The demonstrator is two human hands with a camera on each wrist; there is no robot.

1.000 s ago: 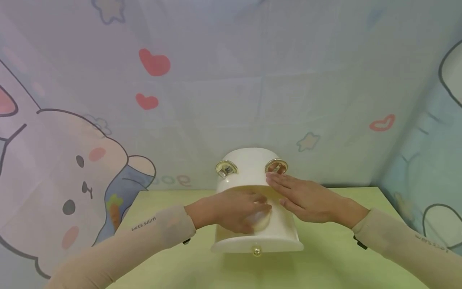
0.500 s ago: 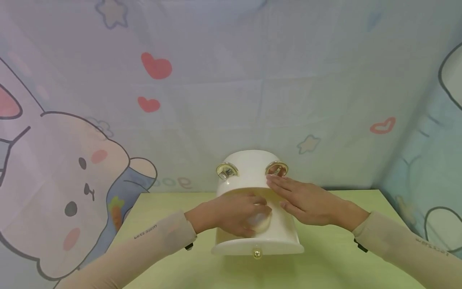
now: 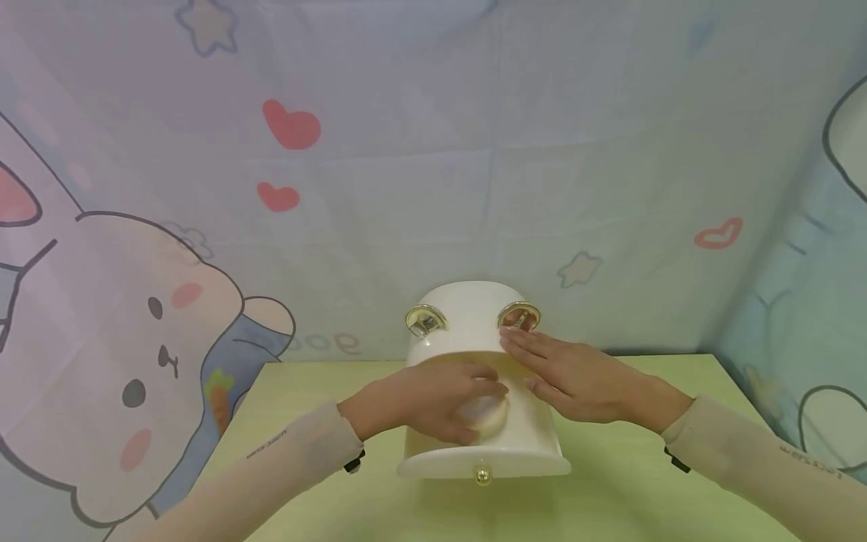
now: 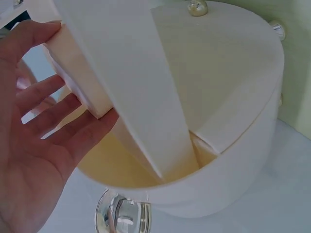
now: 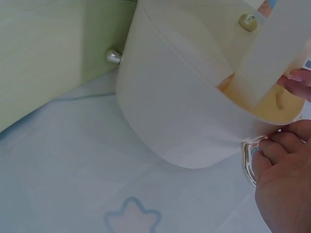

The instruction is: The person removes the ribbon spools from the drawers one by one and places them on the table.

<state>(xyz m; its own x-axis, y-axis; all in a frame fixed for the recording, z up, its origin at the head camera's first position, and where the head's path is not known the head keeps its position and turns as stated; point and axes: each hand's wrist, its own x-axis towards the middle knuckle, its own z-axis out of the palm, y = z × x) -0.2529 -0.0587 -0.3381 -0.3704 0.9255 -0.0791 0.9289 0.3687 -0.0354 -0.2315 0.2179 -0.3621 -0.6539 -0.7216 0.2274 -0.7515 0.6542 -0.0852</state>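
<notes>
A glossy white rounded container [image 3: 470, 312] lies on the table, its pull-out drawer [image 3: 528, 433] standing out toward me. A gold knob [image 3: 483, 475] sits on the drawer's front. My left hand [image 3: 427, 399] reaches over the drawer and grips a pale, thick, round-edged piece [image 3: 491, 421] between thumb and fingers. In the left wrist view this piece [image 4: 80, 70] has a cream side; its exact kind is unclear. My right hand [image 3: 582, 376] lies with straight fingers on the container's right edge, fingertips beside the right gold ring fitting [image 3: 519, 312].
Another gold ring fitting [image 3: 425, 320] is on the container's left. The green tabletop [image 3: 630, 467] extends around it. Behind hangs a cloth backdrop [image 3: 406, 150] with printed hearts, stars and a rabbit. A small silver foot [image 5: 114, 56] projects from the container.
My left hand has shifted very slightly left, still gripping the pale piece. The right hand keeps its place on the container. The head view has tilted slightly.
</notes>
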